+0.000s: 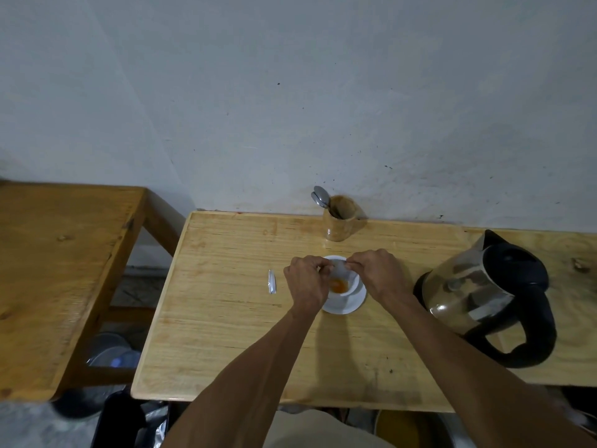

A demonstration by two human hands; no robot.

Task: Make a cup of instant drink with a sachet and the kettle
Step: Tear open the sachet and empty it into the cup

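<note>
Head view showed the sachet point(339, 265) pinched between both hands, left hand point(305, 281) and right hand point(379, 274), just above the cup point(350, 287), where orange powder point(435, 285) already lay. The cup sat on a saucer point(344, 307) mid-tabletop point(226, 318). A torn strip point(272, 281) lay at nine o'clock, the kettle point(484, 295) at three, a spoon holder point(340, 221) at twelve. Emptying seemed nearly done; next would likely be pouring water.
</note>
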